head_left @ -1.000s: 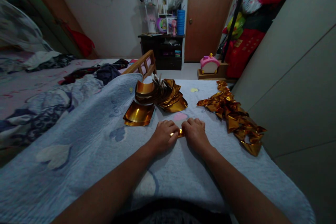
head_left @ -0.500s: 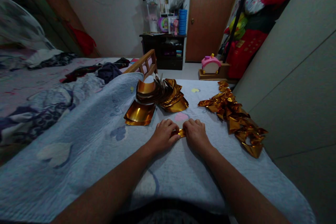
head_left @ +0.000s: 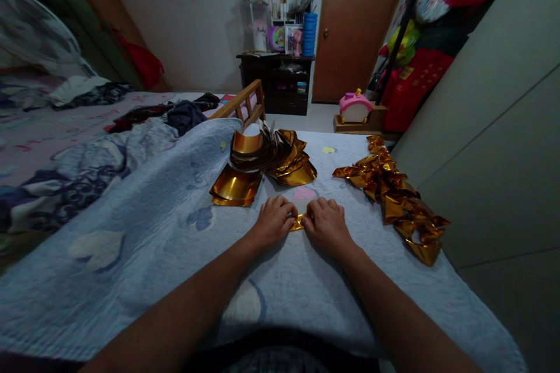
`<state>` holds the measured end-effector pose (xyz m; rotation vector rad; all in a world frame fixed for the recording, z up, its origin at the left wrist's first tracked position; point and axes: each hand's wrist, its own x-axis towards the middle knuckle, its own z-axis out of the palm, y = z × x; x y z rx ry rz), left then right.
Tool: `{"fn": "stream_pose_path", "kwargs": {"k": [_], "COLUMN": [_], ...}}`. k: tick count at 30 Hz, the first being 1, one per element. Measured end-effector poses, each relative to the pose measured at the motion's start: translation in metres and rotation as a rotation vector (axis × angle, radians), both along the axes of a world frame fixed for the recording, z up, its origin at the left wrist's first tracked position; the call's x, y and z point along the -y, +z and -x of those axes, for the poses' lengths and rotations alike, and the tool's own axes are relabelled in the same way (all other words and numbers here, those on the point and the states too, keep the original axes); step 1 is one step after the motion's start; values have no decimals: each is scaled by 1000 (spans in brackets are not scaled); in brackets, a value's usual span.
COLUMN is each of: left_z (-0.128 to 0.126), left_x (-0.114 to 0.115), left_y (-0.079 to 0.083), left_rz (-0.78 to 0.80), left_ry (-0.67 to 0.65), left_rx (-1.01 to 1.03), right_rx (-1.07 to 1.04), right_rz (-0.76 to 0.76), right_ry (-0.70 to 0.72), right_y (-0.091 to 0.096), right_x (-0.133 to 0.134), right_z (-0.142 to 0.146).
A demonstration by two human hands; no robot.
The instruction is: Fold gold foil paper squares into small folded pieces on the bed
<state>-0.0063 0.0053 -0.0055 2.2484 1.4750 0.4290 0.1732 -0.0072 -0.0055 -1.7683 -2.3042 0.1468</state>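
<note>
Between my two hands a small folded strip of gold foil paper [head_left: 298,222] lies low over the blue bedspread. The fingers of my left hand [head_left: 275,220] are curled and pinch its left end. At the other end, my right hand [head_left: 326,222] grips it with bent fingers. Both hands cover much of the strip. Just beyond my left hand a fanned stack of gold foil sheets [head_left: 289,162] spreads out, with a few flat sheets [head_left: 235,185] at its near left. To the right runs a pile of folded gold foil pieces [head_left: 396,201].
The blue bedspread [head_left: 245,315] with heart shapes covers the surface. Beyond are a wooden rail [head_left: 240,102], a dark cabinet [head_left: 275,84] and a pink toy [head_left: 355,108]. Crumpled clothes [head_left: 186,116] lie at left; a pale panel [head_left: 494,145] rises at right.
More of the gold strip now shows between my hands, and my fingers have shifted slightly along it. The whole view has moved a little.
</note>
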Motion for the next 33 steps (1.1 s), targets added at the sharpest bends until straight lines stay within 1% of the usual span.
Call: {"fn": "stream_pose_path", "kwargs": {"k": [6, 13, 19, 25, 33], "left_z": [3, 13, 15, 17, 17], "left_x": [1, -1, -4, -6, -7], "left_y": [4, 3, 5, 3, 5], "left_rz": [38, 25, 50, 41, 67], "left_ry": [-26, -65, -48, -47, -44], "left_rx": [-24, -48, -41, -32, -31], "right_rx": [2, 9, 20, 33, -7], "right_rz": [3, -5, -20, -30, 1], "right_ry": [-4, -19, -37, -56, -69], "right_y": [3, 2, 1, 0, 1], "right_x": [2, 4, 4, 5, 2], "right_z": [1, 3, 5, 8, 4]}}
